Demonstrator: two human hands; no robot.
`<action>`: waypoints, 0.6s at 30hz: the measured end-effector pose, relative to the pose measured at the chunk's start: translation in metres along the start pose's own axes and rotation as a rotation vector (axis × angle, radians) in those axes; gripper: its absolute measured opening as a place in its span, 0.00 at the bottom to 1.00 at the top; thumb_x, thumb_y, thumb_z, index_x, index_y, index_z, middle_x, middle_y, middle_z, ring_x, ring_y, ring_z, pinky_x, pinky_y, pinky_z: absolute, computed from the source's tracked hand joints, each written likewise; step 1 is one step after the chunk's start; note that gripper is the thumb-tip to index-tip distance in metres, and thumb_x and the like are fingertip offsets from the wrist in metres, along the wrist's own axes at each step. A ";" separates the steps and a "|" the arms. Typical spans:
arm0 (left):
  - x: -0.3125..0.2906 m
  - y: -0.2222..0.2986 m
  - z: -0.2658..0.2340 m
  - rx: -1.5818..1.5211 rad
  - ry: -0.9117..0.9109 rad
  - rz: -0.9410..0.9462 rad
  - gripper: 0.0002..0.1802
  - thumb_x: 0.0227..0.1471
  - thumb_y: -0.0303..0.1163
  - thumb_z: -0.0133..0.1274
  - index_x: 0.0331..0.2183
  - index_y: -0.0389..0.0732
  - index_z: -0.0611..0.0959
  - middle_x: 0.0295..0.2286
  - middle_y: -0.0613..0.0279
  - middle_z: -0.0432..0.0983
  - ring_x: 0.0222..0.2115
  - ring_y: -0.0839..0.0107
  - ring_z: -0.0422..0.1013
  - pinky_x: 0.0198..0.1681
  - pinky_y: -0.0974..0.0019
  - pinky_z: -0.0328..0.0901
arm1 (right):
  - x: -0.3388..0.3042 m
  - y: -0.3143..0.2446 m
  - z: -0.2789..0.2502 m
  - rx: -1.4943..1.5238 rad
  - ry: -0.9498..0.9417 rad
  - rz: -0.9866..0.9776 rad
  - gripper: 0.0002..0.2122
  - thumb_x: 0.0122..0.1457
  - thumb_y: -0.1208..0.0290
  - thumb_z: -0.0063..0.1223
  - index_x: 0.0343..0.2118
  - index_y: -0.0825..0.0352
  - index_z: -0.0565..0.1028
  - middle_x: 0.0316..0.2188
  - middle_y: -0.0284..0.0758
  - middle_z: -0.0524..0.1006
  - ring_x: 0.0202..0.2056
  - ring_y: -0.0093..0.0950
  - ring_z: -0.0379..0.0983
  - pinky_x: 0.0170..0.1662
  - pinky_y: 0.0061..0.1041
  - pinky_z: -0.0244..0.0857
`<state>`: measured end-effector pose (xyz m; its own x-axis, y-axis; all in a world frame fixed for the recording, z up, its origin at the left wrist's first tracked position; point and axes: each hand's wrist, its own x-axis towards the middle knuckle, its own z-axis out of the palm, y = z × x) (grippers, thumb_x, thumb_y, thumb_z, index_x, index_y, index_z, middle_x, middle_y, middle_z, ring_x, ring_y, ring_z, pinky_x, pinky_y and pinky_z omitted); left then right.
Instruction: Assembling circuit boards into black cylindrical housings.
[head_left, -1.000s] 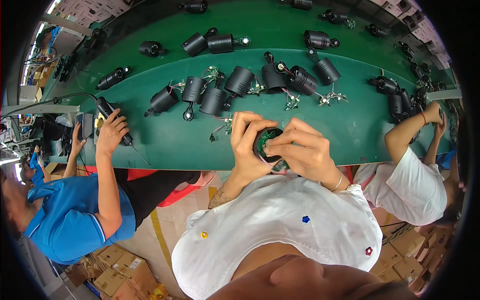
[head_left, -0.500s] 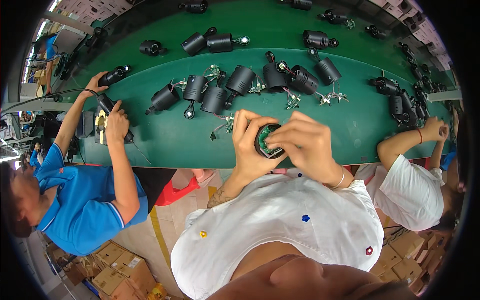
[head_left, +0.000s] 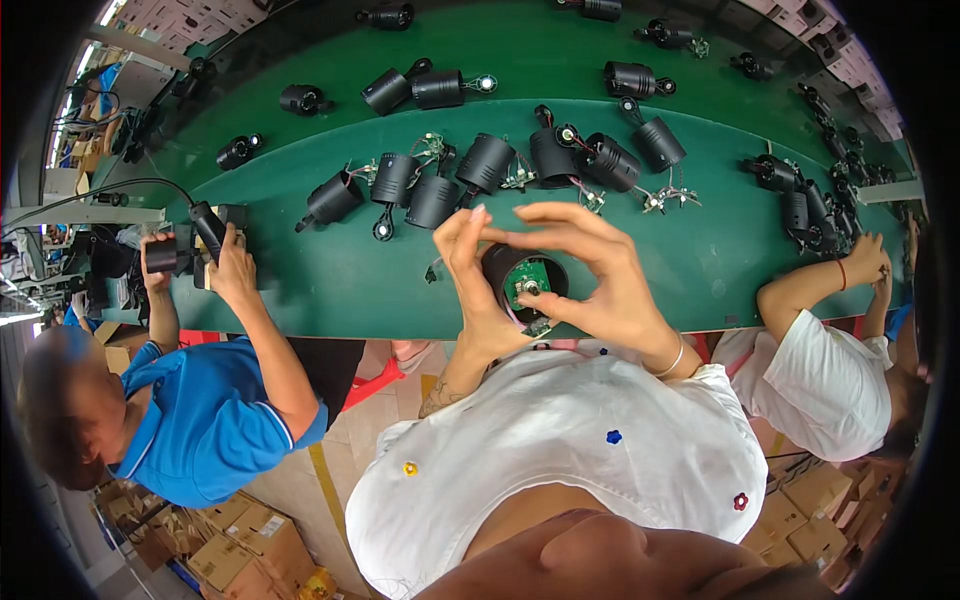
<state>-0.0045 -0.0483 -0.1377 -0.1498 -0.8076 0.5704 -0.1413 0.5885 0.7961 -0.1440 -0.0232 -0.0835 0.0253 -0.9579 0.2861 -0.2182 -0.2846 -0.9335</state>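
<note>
Close to my chest, my left hand [head_left: 472, 280] is wrapped round the left side of a black cylindrical housing [head_left: 553, 270]. Its open end is turned up toward me, and a green circuit board [head_left: 538, 272] with a small dark knob shows inside. My right hand [head_left: 612, 275] curves about the far and right side of the housing, its thumb at the opening over the lower part of the board. A small loose part at the lower rim is partly covered by the thumb. Wires show faintly at the housing's left inner edge.
Beyond my hands, several black housings [head_left: 484, 163] with wires and small boards lie on the green table [head_left: 400, 300]. More stand on the raised green strip behind. At left a blue-shirted co-worker holds a corded screwdriver [head_left: 208, 230] and a black cylinder [head_left: 168, 256]; another co-worker sits at right.
The housing has tilted, showing more of its inside. My right fingers have gone from a pinch at the board to around the housing. The left co-worker released one cylinder and holds another nearer.
</note>
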 end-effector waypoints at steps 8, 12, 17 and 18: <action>0.001 0.004 -0.004 -0.020 -0.094 -0.075 0.59 0.29 0.29 0.63 0.62 0.38 0.52 0.53 0.48 0.51 0.41 0.64 0.62 0.41 0.64 0.66 | -0.005 0.013 0.003 0.170 -0.064 0.135 0.24 0.37 0.84 0.65 0.43 0.68 0.79 0.45 0.41 0.78 0.47 0.36 0.74 0.53 0.30 0.67; 0.000 0.003 -0.002 0.026 -0.099 -0.114 0.62 0.25 0.30 0.63 0.63 0.38 0.50 0.51 0.50 0.54 0.42 0.65 0.62 0.40 0.65 0.66 | -0.004 0.022 0.005 0.196 -0.066 0.113 0.23 0.37 0.84 0.65 0.42 0.68 0.80 0.44 0.41 0.79 0.46 0.35 0.75 0.52 0.29 0.68; -0.001 0.001 -0.002 0.102 -0.086 -0.113 0.61 0.25 0.28 0.62 0.63 0.38 0.51 0.51 0.49 0.54 0.42 0.63 0.62 0.41 0.64 0.65 | -0.004 0.035 0.011 0.295 -0.020 0.103 0.20 0.39 0.83 0.65 0.40 0.68 0.81 0.39 0.38 0.82 0.40 0.30 0.78 0.44 0.25 0.71; 0.000 0.002 -0.002 0.097 -0.083 -0.119 0.61 0.25 0.27 0.63 0.63 0.38 0.52 0.51 0.49 0.54 0.42 0.61 0.62 0.42 0.62 0.65 | -0.003 0.036 0.011 0.299 -0.016 0.083 0.20 0.39 0.83 0.65 0.40 0.68 0.80 0.39 0.38 0.82 0.40 0.30 0.78 0.44 0.25 0.71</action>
<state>-0.0031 -0.0467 -0.1359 -0.2064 -0.8681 0.4514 -0.2557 0.4932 0.8315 -0.1409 -0.0311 -0.1209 0.0355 -0.9781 0.2053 0.0762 -0.2022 -0.9764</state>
